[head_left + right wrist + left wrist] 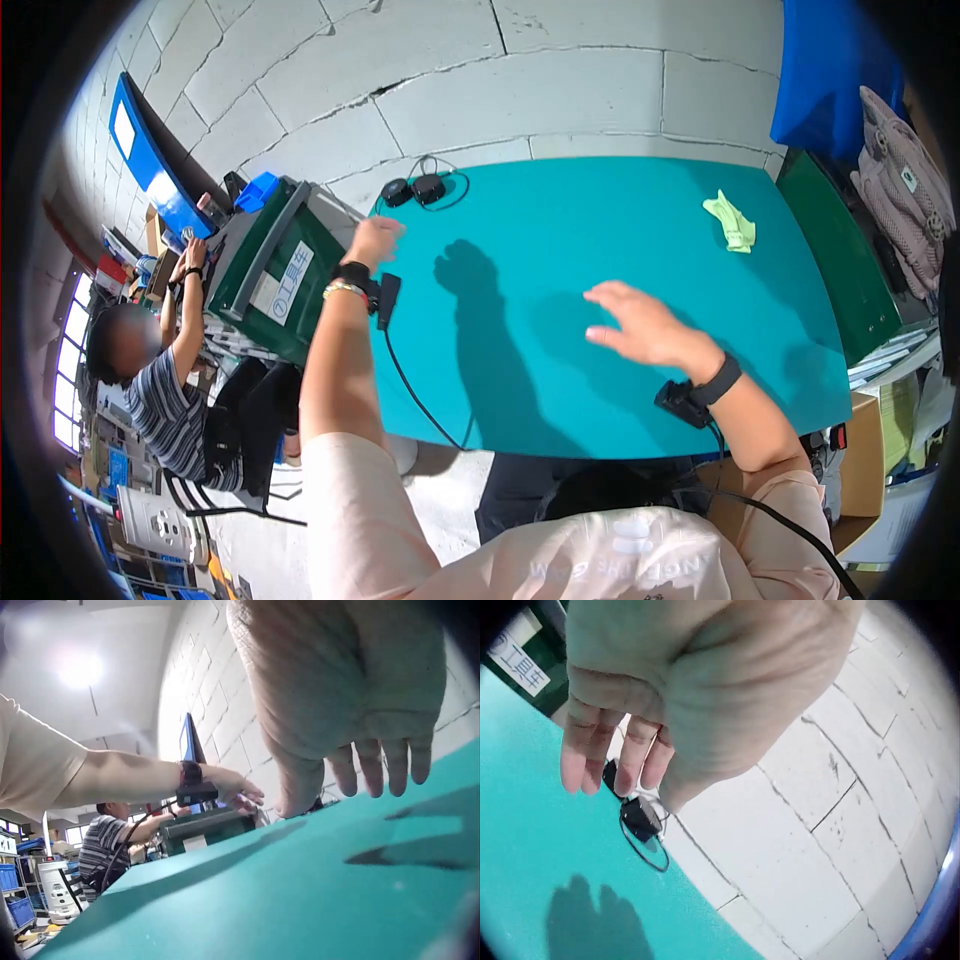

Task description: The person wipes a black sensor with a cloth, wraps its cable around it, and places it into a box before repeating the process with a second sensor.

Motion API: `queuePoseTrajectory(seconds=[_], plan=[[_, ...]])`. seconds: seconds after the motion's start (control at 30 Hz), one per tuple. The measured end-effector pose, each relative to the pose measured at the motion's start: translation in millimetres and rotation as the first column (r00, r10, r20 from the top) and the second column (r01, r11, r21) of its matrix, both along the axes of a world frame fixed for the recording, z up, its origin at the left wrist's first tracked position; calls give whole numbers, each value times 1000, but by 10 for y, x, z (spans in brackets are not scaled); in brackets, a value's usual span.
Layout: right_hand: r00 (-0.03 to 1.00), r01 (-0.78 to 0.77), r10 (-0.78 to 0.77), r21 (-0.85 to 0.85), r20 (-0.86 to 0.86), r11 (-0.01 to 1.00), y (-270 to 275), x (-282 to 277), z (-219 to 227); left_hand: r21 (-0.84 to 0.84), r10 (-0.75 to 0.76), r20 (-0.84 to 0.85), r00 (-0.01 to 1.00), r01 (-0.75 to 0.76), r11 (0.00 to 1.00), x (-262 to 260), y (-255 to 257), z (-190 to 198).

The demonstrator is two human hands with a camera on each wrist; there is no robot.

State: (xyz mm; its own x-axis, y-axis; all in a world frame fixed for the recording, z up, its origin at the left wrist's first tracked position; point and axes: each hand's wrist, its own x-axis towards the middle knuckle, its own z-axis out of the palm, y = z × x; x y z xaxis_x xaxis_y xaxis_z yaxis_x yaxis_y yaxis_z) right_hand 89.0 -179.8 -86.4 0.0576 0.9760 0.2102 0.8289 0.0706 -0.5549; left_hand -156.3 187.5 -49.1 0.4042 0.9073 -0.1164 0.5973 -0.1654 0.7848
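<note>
My left hand (376,243) is raised over the left edge of the green table (620,400), its shadow cast on the tabletop. In the left wrist view its fingers (634,750) hang relaxed, with nothing held. Beyond them, at the table's back left corner, lie two small black devices (428,188) with a looped cable. My right hand (645,325) hovers above the right half of the table, thumb apart from the fingers. The right wrist view shows its palm (352,690) bare and its fingers loosely extended.
A yellow-green cloth (733,222) lies at the table's back right. A green tool cart (285,270) stands at the left edge, with another person (165,400) seated beyond it. Another green cabinet (835,250) borders the right side. A white block wall (590,90) runs along the back.
</note>
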Motion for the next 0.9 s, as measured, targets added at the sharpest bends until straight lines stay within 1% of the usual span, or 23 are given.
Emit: queuePoseTrajectory(seconds=[0.07,0.13,0.17,0.2,0.27,0.33,0.4,0.43,0.47,0.5,0.53,0.57,0.6,0.67,0.7,0.73,0.77,0.8,0.83,0.9], plan=[[994,1,15,-151,107,989,71,-50,-233,144,-95,-229,969,131,981,175,194,-314],[980,-27,71,-227,186,973,44,-81,-273,291,-111,-370,922,229,929,432,224,-600],[989,-38,72,-257,126,966,40,-76,-204,305,-129,-414,901,271,913,573,236,-678],[988,-33,70,-255,136,966,55,-35,-224,317,-143,-459,877,312,896,699,256,-735],[996,-73,82,-284,22,956,71,56,-276,430,-132,-524,841,395,812,916,382,-927],[998,-61,66,-272,10,960,73,16,-247,459,-135,-507,851,400,793,1065,513,-1084],[1000,-25,26,-284,-1,959,85,-32,-180,420,-112,-491,864,348,838,1157,612,-1211],[999,-8,-2,-300,-32,954,95,-54,-138,521,-60,-461,885,325,789,1154,627,-1267],[999,-9,-1,-304,-33,953,109,-37,-137,518,-61,-461,885,325,791,1137,509,-1097],[1000,0,0,-282,-1,959,110,-30,-154,555,-10,-509,861,338,760,1090,378,-927],[1000,5,3,-264,28,965,99,-41,-176,586,42,-555,831,354,729,1036,266,-838],[1000,-3,7,-274,17,962,101,-52,-169,684,66,-493,868,339,646,963,300,-957],[999,8,1,-270,32,963,124,-47,-131,674,66,-504,861,345,653,898,264,-961],[999,16,-7,-274,34,962,163,-49,-72,598,-57,-408,911,314,737,774,119,-867],[998,29,-10,-273,70,962,190,-61,-44,641,-95,-332,938,299,707,704,-9,-847],[994,41,-13,-274,104,961,205,-70,-29,631,-98,-344,934,307,713,644,-139,-802],[992,45,-14,-249,126,967,210,-67,-81,602,-155,-312,937,321,731,581,-291,-761],[993,45,-15,-265,114,963,225,-59,-97,573,-212,-273,938,336,748,527,-442,-720],[993,31,1,-264,120,964,245,-47,-94,556,-223,-277,935,345,756,473,-606,-688],[993,13,21,-290,113,957,277,0,-56,458,-352,-223,909,417,785,384,-912,-610]])
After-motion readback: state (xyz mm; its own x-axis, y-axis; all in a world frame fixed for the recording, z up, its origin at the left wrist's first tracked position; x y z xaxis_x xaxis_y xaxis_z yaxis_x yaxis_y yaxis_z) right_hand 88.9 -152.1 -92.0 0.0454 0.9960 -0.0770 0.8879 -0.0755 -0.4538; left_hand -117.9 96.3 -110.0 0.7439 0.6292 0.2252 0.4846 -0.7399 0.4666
